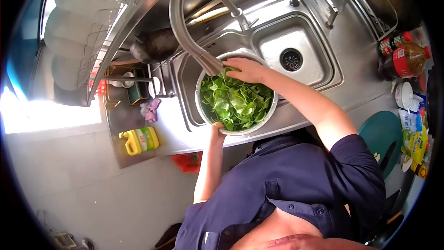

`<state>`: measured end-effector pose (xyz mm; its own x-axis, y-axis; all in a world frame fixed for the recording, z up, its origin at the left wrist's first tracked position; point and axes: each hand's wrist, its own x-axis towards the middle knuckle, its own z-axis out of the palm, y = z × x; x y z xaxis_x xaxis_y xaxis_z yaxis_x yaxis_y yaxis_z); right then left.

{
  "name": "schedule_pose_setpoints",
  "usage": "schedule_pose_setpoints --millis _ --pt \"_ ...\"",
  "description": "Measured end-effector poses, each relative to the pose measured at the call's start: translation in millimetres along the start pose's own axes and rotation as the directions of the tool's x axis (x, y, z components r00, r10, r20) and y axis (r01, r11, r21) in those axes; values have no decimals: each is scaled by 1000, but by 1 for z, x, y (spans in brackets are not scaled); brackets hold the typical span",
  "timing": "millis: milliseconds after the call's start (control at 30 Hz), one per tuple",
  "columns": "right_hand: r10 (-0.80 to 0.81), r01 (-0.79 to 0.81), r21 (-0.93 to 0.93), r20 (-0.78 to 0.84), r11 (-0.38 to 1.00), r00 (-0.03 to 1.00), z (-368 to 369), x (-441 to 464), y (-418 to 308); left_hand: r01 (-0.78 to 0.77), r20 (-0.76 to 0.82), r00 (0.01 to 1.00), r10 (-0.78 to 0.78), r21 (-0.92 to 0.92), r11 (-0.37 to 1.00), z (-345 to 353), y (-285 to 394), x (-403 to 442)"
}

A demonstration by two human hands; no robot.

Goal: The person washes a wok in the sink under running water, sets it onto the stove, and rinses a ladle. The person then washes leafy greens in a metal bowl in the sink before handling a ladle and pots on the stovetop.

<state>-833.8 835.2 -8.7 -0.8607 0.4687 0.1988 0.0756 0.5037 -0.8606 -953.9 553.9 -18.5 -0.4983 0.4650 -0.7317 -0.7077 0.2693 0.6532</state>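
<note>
The left hand [216, 131] is gripping the near rim of the bowl [264, 122], while the right hand [249, 70] is resting at the far rim, against the leafy greens [236, 102]; whether it is grasping any, I cannot tell. Between both hands, the greens are looking light, soft and easily bruised; the stiff rim is probably offering the surer hold.

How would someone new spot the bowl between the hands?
Find the double steel sink with the arched faucet. Over its picture-left basin is a round bowl, left hand at the near rim, right hand over the far side. Unlike the neighbouring basin, with its exposed black drain, it is heaped with leafy greens.
</note>
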Motion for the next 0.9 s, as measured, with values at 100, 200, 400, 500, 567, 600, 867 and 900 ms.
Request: schedule_pose_setpoints --millis 100,200,400,500,567,600,867,900 --pt "52 -60 161 55 985 997 43 20 -3 -31 -49 998 30 -10 999 -23 22 -5" --pt "159 -209 228 219 951 963 64 32 -13 0 -83 997 9 112 994 -57 45 13" --pt "151 -146 420 21 896 988 136 55 -3 -81 -155 979 132 301 950 -67 113 14" --pt "180 -109 535 -82 838 980 164 61 2 -130 -81 983 167 338 932 -80 135 30" --pt "248 -157 540 -99 827 964 177 61 5 -97 -44 991 123 382 919 -85 148 38" --pt "281 -184 540 -103 821 954 180 60 5 -89 -15 994 105 416 905 -86 154 41" --pt "350 -213 542 -163 813 922 190 60 19 -119 122 990 65 511 851 -82 165 57" --pt "362 -212 562 -169 800 917 191 61 19 -121 122 990 67 509 852 -78 166 55"
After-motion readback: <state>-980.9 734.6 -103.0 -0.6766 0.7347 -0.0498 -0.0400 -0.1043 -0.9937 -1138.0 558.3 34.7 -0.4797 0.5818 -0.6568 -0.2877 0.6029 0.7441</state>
